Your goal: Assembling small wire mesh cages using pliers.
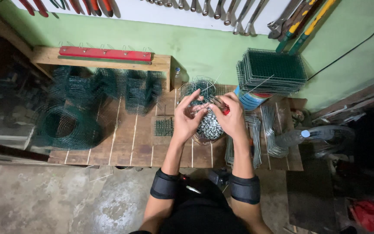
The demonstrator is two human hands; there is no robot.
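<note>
A small piece of green wire mesh point(201, 89) is held over the middle of the wooden desk point(126, 143), at its far edge near the green wall. The left hand point(188, 116) is closed around the near side of the mesh, with the fingers curled over the wire. The right hand point(230, 116) is closed on a pair of red-handled pliers point(220, 105), whose tip is set against the mesh. Directly beneath both hands a clear container of small silvery metal clips point(210, 126) is seen. Rolls of green mesh point(70, 125) are lying well apart on the left of the desk, and a stack of flat mesh panels point(273, 71) is resting on the right, beside bundles of bent wire point(273, 130).
</note>
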